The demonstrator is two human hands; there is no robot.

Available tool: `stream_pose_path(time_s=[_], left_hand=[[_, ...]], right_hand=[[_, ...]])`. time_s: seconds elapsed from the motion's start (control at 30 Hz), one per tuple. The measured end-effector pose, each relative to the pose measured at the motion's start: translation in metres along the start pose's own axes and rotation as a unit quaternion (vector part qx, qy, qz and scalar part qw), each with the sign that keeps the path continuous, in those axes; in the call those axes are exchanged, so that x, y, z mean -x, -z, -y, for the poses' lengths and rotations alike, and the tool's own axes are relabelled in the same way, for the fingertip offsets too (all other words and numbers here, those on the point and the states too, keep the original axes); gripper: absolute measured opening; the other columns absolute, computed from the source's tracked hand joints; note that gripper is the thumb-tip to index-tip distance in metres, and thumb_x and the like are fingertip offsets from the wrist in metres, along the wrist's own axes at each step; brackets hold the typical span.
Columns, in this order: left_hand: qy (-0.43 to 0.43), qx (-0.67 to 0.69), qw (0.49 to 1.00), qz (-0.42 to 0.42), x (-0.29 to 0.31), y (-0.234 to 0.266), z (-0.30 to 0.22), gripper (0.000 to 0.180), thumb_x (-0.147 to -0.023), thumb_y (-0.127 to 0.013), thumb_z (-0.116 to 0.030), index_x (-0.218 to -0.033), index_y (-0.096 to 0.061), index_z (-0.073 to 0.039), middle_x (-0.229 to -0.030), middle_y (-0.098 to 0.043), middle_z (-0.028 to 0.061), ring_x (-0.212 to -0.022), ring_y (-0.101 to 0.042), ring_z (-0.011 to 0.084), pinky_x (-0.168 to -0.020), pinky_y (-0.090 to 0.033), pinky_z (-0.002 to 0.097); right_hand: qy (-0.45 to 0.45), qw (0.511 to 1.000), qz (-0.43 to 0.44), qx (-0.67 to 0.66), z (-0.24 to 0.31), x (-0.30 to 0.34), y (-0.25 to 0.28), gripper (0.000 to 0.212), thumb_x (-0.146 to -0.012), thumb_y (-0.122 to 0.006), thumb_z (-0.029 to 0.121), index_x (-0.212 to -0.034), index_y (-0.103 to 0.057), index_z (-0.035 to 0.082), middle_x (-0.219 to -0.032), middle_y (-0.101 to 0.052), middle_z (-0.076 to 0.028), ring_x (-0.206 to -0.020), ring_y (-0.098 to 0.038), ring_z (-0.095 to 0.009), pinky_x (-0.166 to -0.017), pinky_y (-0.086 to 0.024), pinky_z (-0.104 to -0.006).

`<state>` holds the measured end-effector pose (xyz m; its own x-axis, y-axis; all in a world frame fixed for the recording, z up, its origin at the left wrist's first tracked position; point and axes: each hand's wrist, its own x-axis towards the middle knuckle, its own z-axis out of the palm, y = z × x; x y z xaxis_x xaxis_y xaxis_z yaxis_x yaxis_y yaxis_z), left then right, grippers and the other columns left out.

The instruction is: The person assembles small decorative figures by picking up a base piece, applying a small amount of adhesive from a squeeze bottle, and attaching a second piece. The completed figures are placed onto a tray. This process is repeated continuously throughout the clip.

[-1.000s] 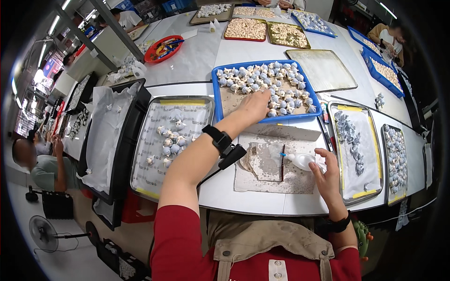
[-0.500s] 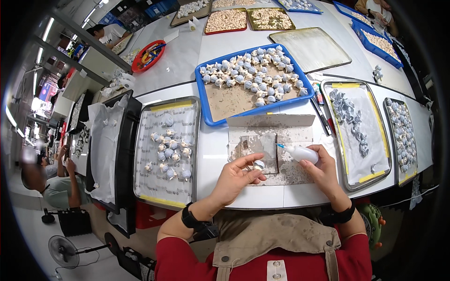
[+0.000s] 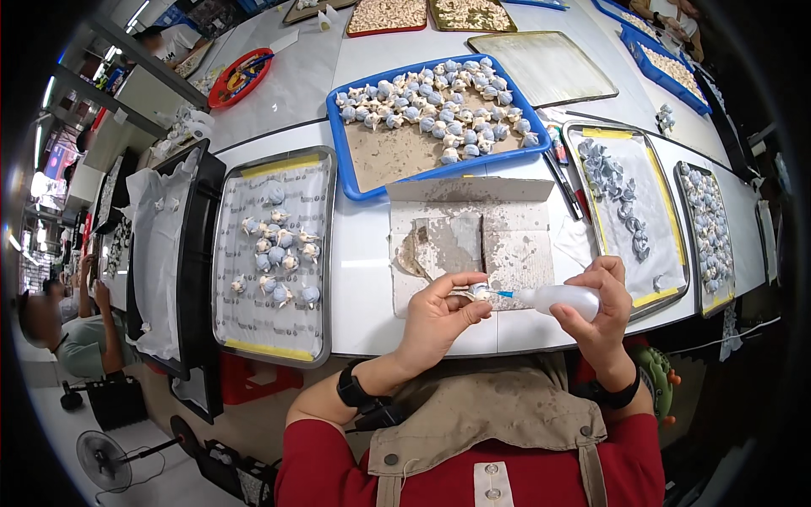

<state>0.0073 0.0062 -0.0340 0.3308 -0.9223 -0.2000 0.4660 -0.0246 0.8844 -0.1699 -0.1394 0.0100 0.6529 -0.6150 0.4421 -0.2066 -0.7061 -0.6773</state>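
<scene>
Between the thumb and fingers of my left hand (image 3: 441, 319) is pinched a small cream and blue-grey figurine (image 3: 479, 291), partly hidden by the fingers. My right hand (image 3: 601, 308) is closed round a white squeeze bottle (image 3: 568, 301), tipped on its side. Its blue nozzle tip (image 3: 504, 293) points left and is at the figurine; whether they touch I cannot tell. Below and beyond both hands lies a stained, folded piece of cardboard (image 3: 528, 232). Past it, a blue tray (image 3: 359, 188) carries many similar figurines (image 3: 449, 128).
Left of the cardboard is a metal tray (image 3: 245, 348) with several figurines on printed paper. A metal tray (image 3: 650, 182) with blue-grey pieces and a narrower full tray (image 3: 712, 237) stand right. A black bin (image 3: 190, 253) and a red basket (image 3: 217, 97) are further left.
The squeeze bottle has swung level, and its nozzle has come to the figurine. My left hand has moved slightly right and raised the figurine a little. The whole view has shifted.
</scene>
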Motion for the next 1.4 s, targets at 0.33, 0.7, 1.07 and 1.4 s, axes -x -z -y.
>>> stream_pose_path(time_s=[0.33,0.7,1.07,1.4], left_hand=[[0.001,-0.018,1.000,0.002,0.004,0.000,-0.004,0.040,-0.084,-0.064,-0.003,-0.120,-0.049,0.004,-0.091,-0.064,0.0097,-0.082,-0.062,0.0122,-0.069,-0.050,0.0214],[0.002,-0.004,1.000,0.001,0.002,0.001,0.000,0.035,-0.085,-0.062,-0.004,-0.117,-0.048,0.003,-0.105,-0.061,0.0126,-0.089,-0.063,0.0166,-0.076,-0.051,0.0250],[0.017,0.056,0.998,-0.019,0.002,0.014,-0.004,0.034,-0.088,-0.059,-0.010,-0.119,-0.047,0.000,-0.112,-0.057,0.0140,-0.090,-0.062,0.0161,-0.075,-0.051,0.0240],[0.084,0.208,0.960,0.170,0.001,0.023,-0.016,0.037,-0.086,-0.063,-0.017,-0.117,-0.048,-0.001,-0.109,-0.058,0.0179,-0.085,-0.063,0.0184,-0.069,-0.053,0.0228]], right_hand=[[0.029,0.999,0.013,0.042,0.012,-0.008,-0.004,0.029,-0.058,-0.080,0.021,-0.073,-0.061,0.005,-0.068,-0.055,-0.004,-0.079,-0.043,-0.023,-0.068,-0.038,-0.0322],[0.015,0.999,-0.001,0.036,0.006,-0.007,0.000,0.029,-0.059,-0.080,0.022,-0.073,-0.062,0.005,-0.069,-0.054,-0.004,-0.077,-0.044,-0.022,-0.069,-0.036,-0.0326],[-0.023,0.999,-0.018,-0.018,-0.007,-0.009,-0.015,0.026,-0.066,-0.075,0.023,-0.078,-0.061,0.004,-0.076,-0.053,-0.006,-0.078,-0.046,-0.022,-0.071,-0.037,-0.0322],[-0.171,0.983,0.064,0.001,-0.041,-0.016,-0.041,0.027,-0.078,-0.069,0.030,-0.092,-0.065,0.007,-0.091,-0.060,-0.006,-0.094,-0.050,-0.022,-0.085,-0.033,-0.0349]])
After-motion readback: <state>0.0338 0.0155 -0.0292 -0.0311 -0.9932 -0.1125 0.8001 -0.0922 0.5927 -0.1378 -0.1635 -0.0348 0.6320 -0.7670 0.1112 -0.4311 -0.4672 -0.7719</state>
